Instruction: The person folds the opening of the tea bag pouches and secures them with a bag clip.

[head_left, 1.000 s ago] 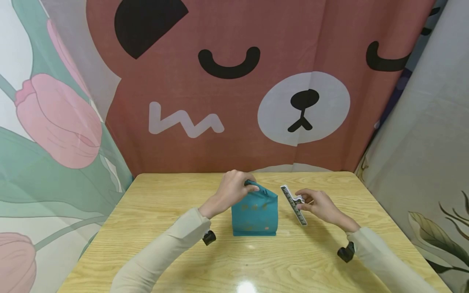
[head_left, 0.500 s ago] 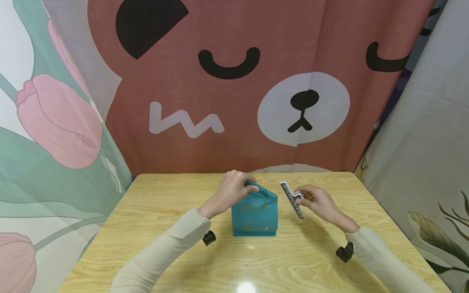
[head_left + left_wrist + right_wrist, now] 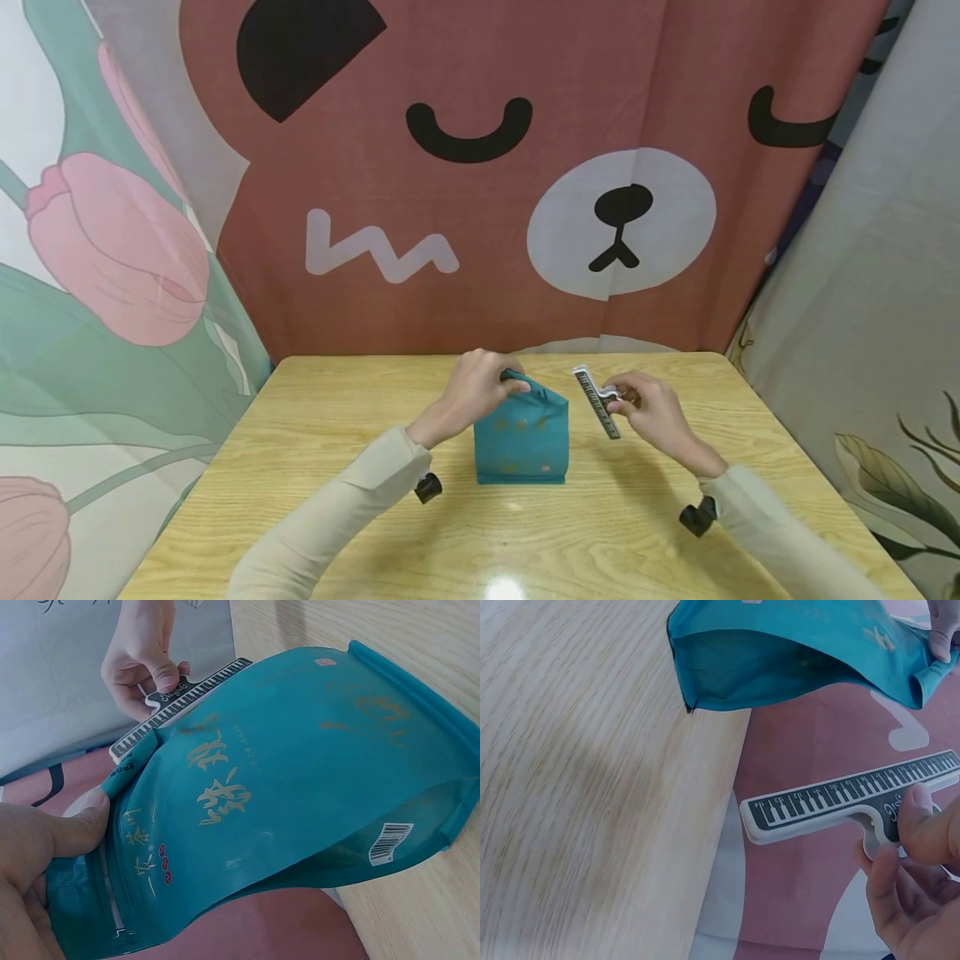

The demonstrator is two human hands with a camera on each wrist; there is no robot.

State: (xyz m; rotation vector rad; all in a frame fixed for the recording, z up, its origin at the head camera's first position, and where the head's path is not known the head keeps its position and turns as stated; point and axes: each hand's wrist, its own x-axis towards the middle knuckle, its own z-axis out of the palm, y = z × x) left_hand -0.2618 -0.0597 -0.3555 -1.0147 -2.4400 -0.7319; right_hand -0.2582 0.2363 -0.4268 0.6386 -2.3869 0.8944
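Observation:
A teal tea pouch (image 3: 521,442) with gold lettering stands on the table, its top folded over. My left hand (image 3: 480,385) pinches that folded top, the thumb (image 3: 86,817) lying along the fold in the left wrist view. To the right of the pouch, my right hand (image 3: 656,412) holds a long clip (image 3: 596,402) by its handle, above the table. The clip (image 3: 847,796) is white with a black-and-white piano-key pattern, and its bar slants beside the pouch. In the right wrist view, thumb and fingers squeeze the clip's handle, and the pouch's bottom gusset (image 3: 735,671) faces the camera.
The wood-grain table (image 3: 337,500) reaches back to a hanging cloth (image 3: 360,317) printed with a bear's face. More printed cloth hangs at the left (image 3: 112,375) and right. Each wrist wears a small black camera (image 3: 427,487).
My right hand has lifted the clip slightly, and the clip's lower end has risen and shifted a little left. The left hand and the pouch have stayed in place.

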